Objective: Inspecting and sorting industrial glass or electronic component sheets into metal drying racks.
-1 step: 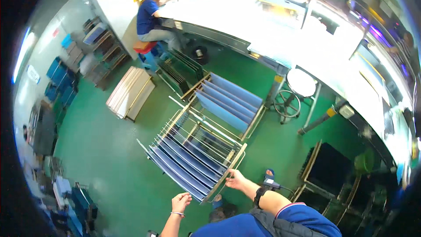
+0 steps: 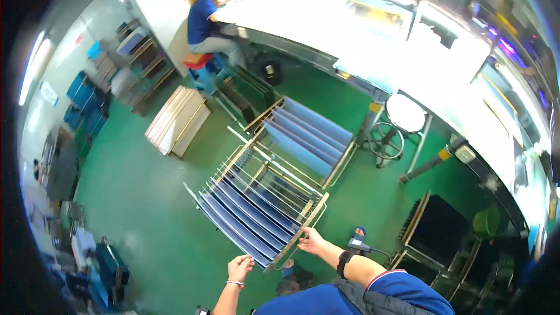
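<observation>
The stack of pale boards (image 2: 178, 121) lies flat on the green floor (image 2: 134, 198) at about 10 o'clock from the person, clear of the rack, so the passage along it is not blocked.

The left hand (image 2: 240, 268) sits at about 11 o'clock, low in the view. Its fingers are curled loosely inward and it grasps nothing. It hangs just short of the rack's near corner, apart from the frame, and carries a thin band at the wrist.

The slotted metal rack (image 2: 262, 204) stands on the floor at 12 o'clock, directly ahead of the person. Blue panels (image 2: 245, 216) stand on edge in its slots, parallel and spaced apart, which appears to keep their faces from touching. The slots in the middle section show bare rods only.

The right hand (image 2: 312, 240) is at about 1 o'clock. Its fingers close on the near end rail of the rack, at the corner; the grip on the frame rather than on a panel suits steadying or shifting the whole rack. A dark band sits on this wrist.

A second rack (image 2: 309, 134), also loaded with blue panels, abuts the first at its far end.

A round stool (image 2: 402, 119) stands at 2 o'clock beside the long white worktop (image 2: 350, 29). A seated person (image 2: 207, 23) works at the far end of it.
</observation>
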Demonstrator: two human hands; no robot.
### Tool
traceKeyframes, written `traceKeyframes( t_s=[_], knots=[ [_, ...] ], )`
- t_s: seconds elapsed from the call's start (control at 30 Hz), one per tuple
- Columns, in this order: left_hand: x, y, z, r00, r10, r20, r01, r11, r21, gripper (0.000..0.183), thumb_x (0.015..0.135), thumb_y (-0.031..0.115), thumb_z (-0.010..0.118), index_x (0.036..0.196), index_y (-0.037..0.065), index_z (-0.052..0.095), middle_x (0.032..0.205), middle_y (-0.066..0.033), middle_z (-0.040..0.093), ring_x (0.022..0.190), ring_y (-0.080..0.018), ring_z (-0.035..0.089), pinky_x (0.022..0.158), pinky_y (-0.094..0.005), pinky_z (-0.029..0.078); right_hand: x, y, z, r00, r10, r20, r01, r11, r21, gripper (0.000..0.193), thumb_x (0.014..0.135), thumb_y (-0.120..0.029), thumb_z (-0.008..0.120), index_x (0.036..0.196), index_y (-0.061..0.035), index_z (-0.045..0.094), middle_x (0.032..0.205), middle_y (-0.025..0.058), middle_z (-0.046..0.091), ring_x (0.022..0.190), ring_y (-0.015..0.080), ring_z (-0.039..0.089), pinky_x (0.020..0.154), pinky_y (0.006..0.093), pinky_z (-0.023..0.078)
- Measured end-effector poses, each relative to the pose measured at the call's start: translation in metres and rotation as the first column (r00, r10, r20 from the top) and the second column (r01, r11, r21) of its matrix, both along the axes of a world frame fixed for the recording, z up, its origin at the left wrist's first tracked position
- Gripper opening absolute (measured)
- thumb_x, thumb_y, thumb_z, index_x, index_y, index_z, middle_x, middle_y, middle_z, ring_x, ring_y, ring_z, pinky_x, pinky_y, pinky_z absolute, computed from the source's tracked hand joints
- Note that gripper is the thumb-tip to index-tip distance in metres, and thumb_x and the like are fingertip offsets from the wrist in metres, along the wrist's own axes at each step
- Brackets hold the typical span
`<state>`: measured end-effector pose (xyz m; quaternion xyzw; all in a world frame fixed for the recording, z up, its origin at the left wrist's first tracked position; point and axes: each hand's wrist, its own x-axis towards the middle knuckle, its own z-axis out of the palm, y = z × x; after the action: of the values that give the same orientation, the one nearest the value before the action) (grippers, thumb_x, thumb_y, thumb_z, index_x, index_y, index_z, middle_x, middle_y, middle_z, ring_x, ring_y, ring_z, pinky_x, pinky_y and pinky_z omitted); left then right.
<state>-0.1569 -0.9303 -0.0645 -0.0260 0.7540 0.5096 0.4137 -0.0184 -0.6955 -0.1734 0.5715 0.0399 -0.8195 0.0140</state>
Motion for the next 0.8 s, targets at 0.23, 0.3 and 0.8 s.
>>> traceKeyframes(
  t_s=[0.23, 0.3, 0.8],
  knots=[
    [0.094, 0.056, 0.01, 0.999, 0.034, 0.002, -0.033, 0.994, -0.107, 0.024, 0.083, 0.013, 0.056, 0.101, -0.003, 0.058, 0.089, -0.0112, 0.064, 0.076, -0.0164, 0.062, 0.065, -0.0257, 0.051, 0.015, 0.042, -0.022, 0.921, 0.322, -0.22, -0.31, 0.947, 0.086, 0.041, 0.08, -0.031, 0.054, 0.109, -0.0046, 0.046, 0.105, 0.0107, 0.046, 0.096, 0.0249, 0.046, 0.092, 0.0387, 0.036],
    [0.117, 0.073, 0.018, 0.993, -0.119, -0.026, 0.113, 0.982, -0.154, 0.027, 0.084, 0.015, 0.056, 0.104, -0.004, 0.057, 0.091, -0.0123, 0.064, 0.081, -0.0178, 0.063, 0.066, -0.0273, 0.051, 0.019, 0.054, -0.023, 0.907, 0.361, -0.218, -0.367, 0.93, 0.013, 0.043, 0.081, -0.032, 0.053, 0.113, -0.005, 0.045, 0.109, 0.0109, 0.047, 0.1, 0.0256, 0.046, 0.094, 0.0393, 0.034],
    [0.148, 0.33, -0.043, 0.837, -0.547, -0.023, 0.547, 0.836, 0.033, 0.031, 0.085, 0.016, 0.054, 0.112, 0.0, 0.054, 0.104, -0.0144, 0.059, 0.09, -0.0208, 0.059, 0.074, -0.0316, 0.049, 0.262, 0.418, 0.051, 0.964, -0.12, 0.238, -0.244, -0.033, 0.969, 0.014, 0.078, -0.008, 0.053, 0.089, -0.0039, 0.062, 0.083, 0.0087, 0.063, 0.08, 0.0181, 0.061, 0.074, 0.0286, 0.048]
  ],
)
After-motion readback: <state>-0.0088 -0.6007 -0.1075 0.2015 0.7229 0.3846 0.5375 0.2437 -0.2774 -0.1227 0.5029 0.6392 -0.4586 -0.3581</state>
